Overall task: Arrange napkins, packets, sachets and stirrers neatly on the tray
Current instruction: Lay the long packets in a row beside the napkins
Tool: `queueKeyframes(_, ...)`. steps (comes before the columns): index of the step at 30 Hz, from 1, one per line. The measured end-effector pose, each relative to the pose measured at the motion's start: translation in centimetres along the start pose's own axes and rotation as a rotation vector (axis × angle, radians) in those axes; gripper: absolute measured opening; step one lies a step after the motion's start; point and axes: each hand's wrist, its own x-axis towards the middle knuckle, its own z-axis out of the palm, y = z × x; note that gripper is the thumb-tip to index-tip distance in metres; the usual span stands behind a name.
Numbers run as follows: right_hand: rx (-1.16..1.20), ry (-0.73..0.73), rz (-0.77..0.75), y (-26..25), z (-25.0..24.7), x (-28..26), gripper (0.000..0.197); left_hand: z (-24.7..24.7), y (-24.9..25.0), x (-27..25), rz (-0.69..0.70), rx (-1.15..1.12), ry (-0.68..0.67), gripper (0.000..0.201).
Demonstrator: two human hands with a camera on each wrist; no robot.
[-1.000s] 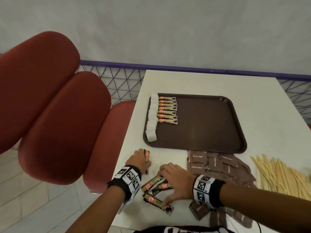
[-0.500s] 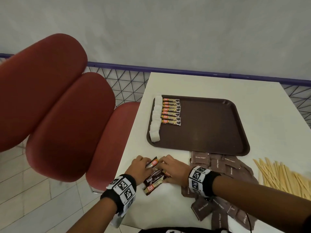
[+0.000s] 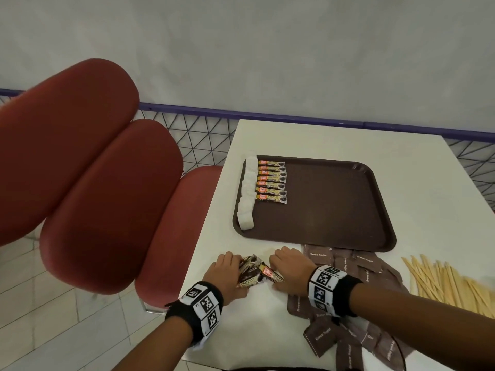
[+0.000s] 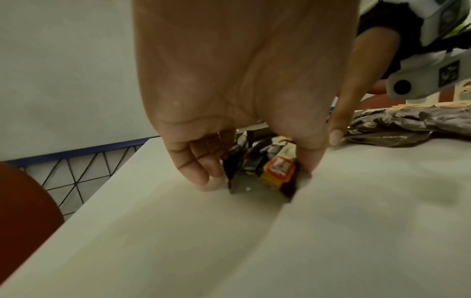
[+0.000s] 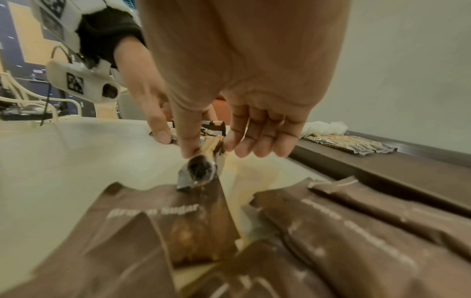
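The loose sachets point(image 3: 253, 271) lay in a small crossed heap on the table point(image 3: 401, 156), just short of the tray's point(image 3: 334, 210) near-left corner and squarely between the two hands. Their long axes ran unevenly, mostly slanting from the near left toward the far right, whereas the sachet row point(image 3: 272, 181) already on the tray lay crosswise beside the napkins point(image 3: 247, 194). Any lift would therefore need the bundle squared and turned to match that row.

The left hand point(image 3: 227, 277) bracketed the heap's left end, fingers point(image 4: 201, 167) and thumb curled round the sachet ends as the left wrist view showed. The right hand point(image 3: 290, 271) met the heap from the right: its thumb pressed one sachet end while the other fingers point(image 5: 257, 139) stayed nearly straight just above, so whether it truly gripped could not be told. Both hands sat equally near; the heap lay directly ahead of each palm, pressed inward from both sides.

The sugar packets point(image 3: 348, 266) sprawled under and behind the right wrist, the stirrers point(image 3: 450, 282) farther right, all off the tray.
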Motion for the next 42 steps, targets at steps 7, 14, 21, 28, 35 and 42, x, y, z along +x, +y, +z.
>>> queueKeyframes(7, -0.088, -0.054, 0.064, 0.6, 0.1, -0.4, 0.059, -0.4, 1.5, 0.9, -0.046, 0.061, 0.012, 0.046)
queueKeyframes(14, 0.060, -0.084, 0.130, 1.4, -0.3, 0.0, 0.044, -0.6, 2.2, 1.5, -0.067, 0.091, -0.022, 0.042)
queueKeyframes(21, 0.505, 0.037, 0.298, 4.8, -2.8, 1.1, 0.031, -1.0, 1.2, 1.9, -0.054, 0.061, -0.019, 0.042)
queueKeyframes(28, 0.433, 0.249, 0.345, 8.3, -6.2, 4.6, 0.026, -1.7, -1.7, 1.8, -0.097, -0.158, 0.054, 0.036)
queueKeyframes(35, 0.006, 0.183, 0.256, 9.0, -6.6, 8.7, 0.029, -2.4, -3.8, 1.5, -0.190, -0.383, 0.179, 0.021)
queueKeyframes(42, -0.033, 0.170, 0.276, 8.8, -5.9, 10.8, 0.035, -3.1, -4.4, 1.6, -0.255, -0.510, 0.257, 0.021)
